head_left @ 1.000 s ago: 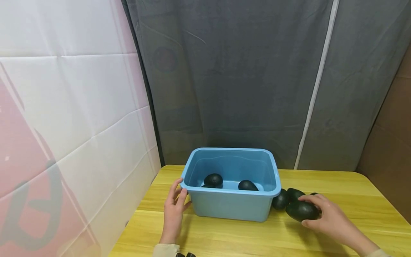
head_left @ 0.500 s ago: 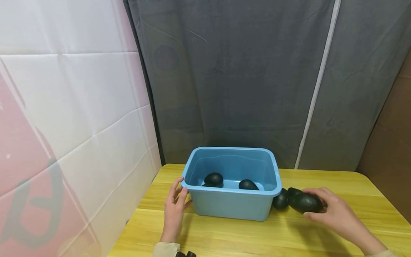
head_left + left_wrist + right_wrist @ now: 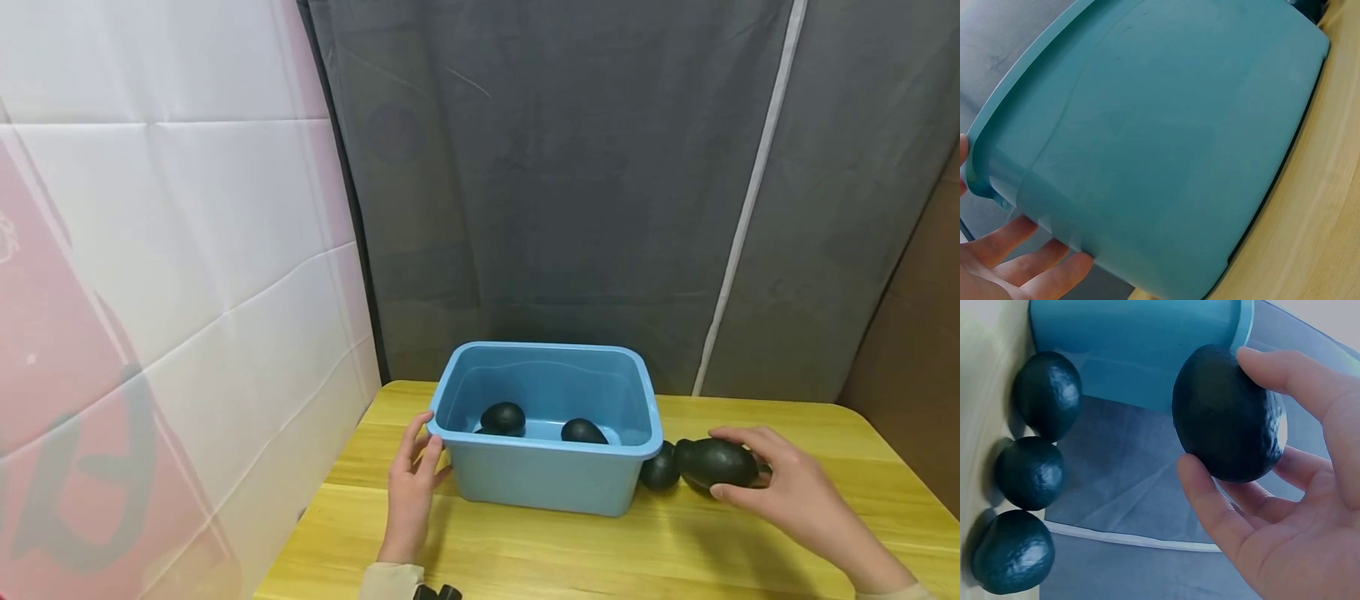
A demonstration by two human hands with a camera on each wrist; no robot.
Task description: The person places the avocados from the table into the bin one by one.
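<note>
At the head view's lower right, the right hand (image 3: 795, 492) clasps a dark, glossy, egg-shaped avocado (image 3: 714, 463): seemingly firm, light and slippery, best cupped around its broad middle.

Your left hand (image 3: 412, 487) sits at lower centre-left of the head view, fingers (image 3: 1019, 265) straight and spread. Your right hand (image 3: 780, 487), lower right, has thumb and curled fingers (image 3: 1210, 500) closed in a grip, forearm reaching in from the corner.
</note>
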